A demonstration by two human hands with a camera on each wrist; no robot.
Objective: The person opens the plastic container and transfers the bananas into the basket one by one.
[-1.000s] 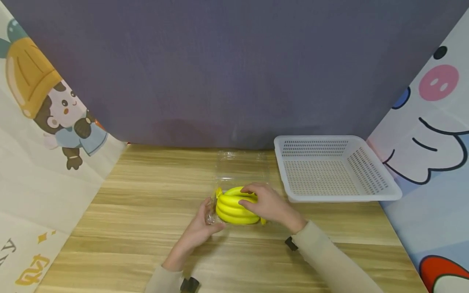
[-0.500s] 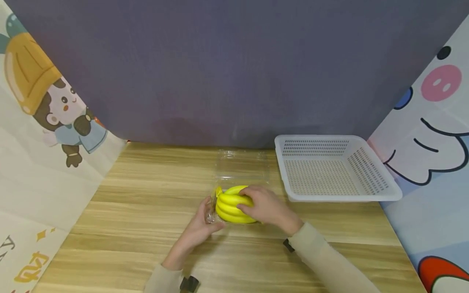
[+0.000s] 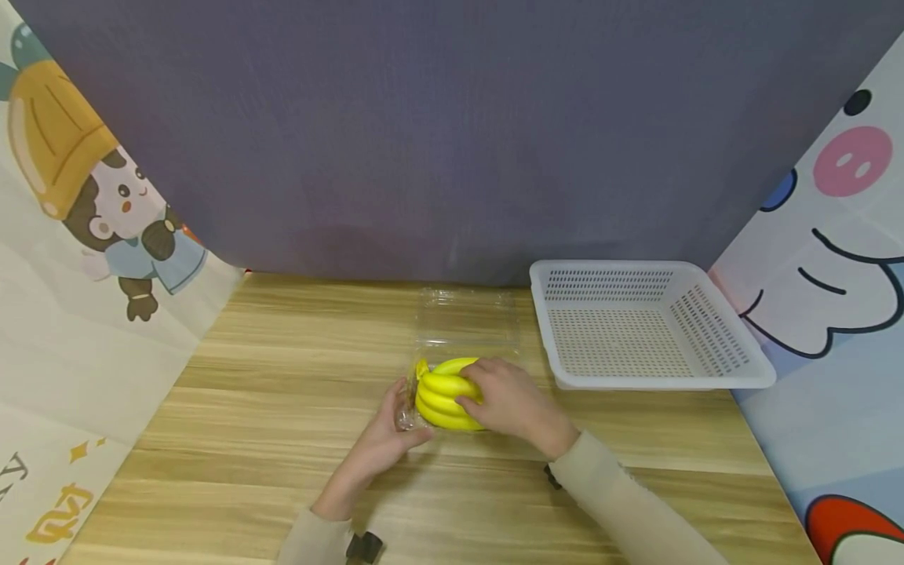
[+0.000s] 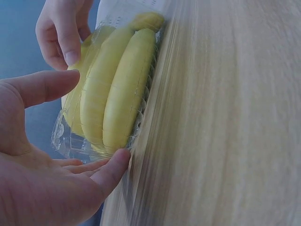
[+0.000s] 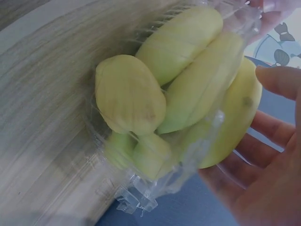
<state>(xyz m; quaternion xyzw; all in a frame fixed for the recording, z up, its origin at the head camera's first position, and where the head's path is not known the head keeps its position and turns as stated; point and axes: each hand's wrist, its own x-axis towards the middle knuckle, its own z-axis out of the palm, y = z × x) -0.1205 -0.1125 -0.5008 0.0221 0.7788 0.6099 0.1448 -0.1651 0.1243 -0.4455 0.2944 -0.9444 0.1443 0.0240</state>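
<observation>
1. Your right hand (image 3: 512, 402) hides the three-o'clock end of the yellow bananas (image 3: 445, 402), thumb and fingers curled on them.
2. Your left hand (image 3: 387, 430) clamps the clear tray (image 4: 61, 136) around them at eight o'clock; its transparent walls blur.
3. The bananas look smooth; a thin plastic lid (image 3: 466, 319) lies at twelve, the perforated basket (image 3: 657, 382) at two.

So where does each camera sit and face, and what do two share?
Head: worn there, facing forward-down at table, bananas and white basket; both forearms, left grip and right grip show.
Left wrist: worn there, facing bananas in a clear container; left grip near, right grip beyond.
Right wrist: worn there, facing them from the opposite side; right grip near, left grip partly beyond.
Shared: both wrist views show bananas and clear container.
</observation>
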